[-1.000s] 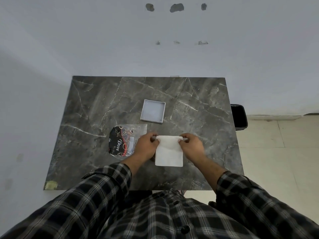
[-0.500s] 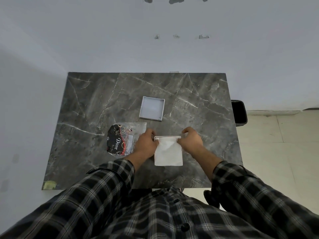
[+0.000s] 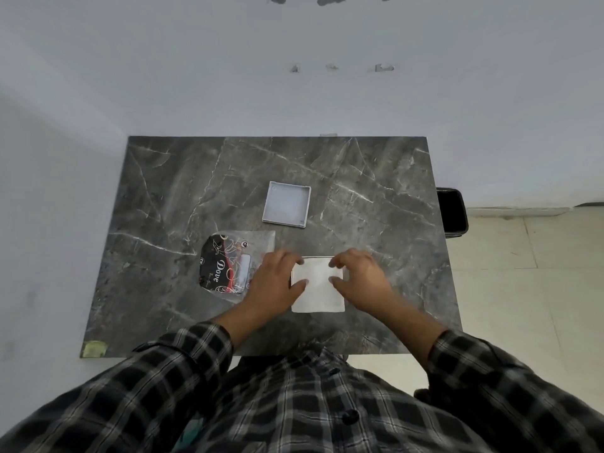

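A white sheet point(image 3: 317, 289) lies on the dark marble table point(image 3: 376, 197) near its front edge. A thin white edge of something square shows under the sheet's far end. My left hand point(image 3: 277, 282) holds the sheet's left side, thumb on top and fingers curled over the far left corner. My right hand point(image 3: 359, 279) mirrors it on the right side, thumb and curled fingers pinching the sheet's edge. The sheet's near end lies flat and free between my wrists.
A grey square tray point(image 3: 287, 204) sits mid-table beyond the hands. A black and red Dove packet in a clear bag point(image 3: 228, 266) lies just left of my left hand. A black bin point(image 3: 452, 212) stands off the table's right edge. Walls close in behind and left.
Both hands have slid from pinching the sheet's far corners to gripping its sides, thumbs now on top. The sheet's far end looks flatter.
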